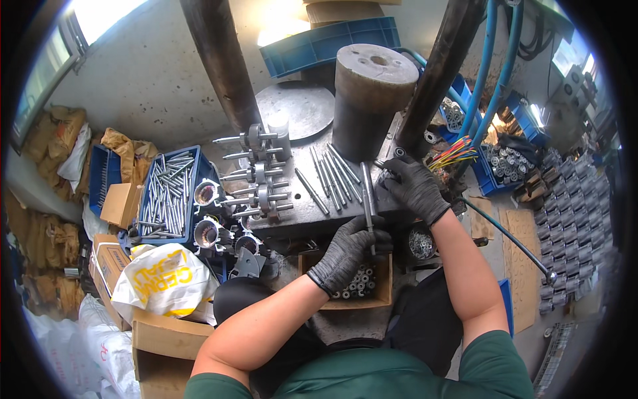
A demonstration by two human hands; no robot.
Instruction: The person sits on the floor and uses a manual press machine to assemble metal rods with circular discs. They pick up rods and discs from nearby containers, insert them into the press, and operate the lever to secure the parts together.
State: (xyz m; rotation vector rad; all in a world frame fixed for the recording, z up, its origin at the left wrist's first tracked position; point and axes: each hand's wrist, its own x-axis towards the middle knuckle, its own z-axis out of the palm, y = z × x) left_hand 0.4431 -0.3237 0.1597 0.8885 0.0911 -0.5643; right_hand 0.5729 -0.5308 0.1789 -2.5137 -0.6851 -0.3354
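My left hand (347,254), in a dark grey knit glove, is closed around a metal shaft (366,199). The shaft stands nearly upright in the picture, its lower end among my fingers. My right hand (415,189), gloved the same way, is bent with its fingertips pressed together near the press column's foot. Whatever those fingers hold is mostly hidden. Just above them is a small metal ring (399,152). Several loose shafts (330,174) lie on the steel bench (304,225), left of the hands. Shafts carrying round cores (260,174) stand in a row farther left.
A thick steel cylinder (372,100) rises behind the hands between two dark posts (222,60). At left sits a blue crate (198,159) of shafts. Below the bench edge, a box (362,304) holds small ring parts. Stacked metal parts (575,219) fill the right side.
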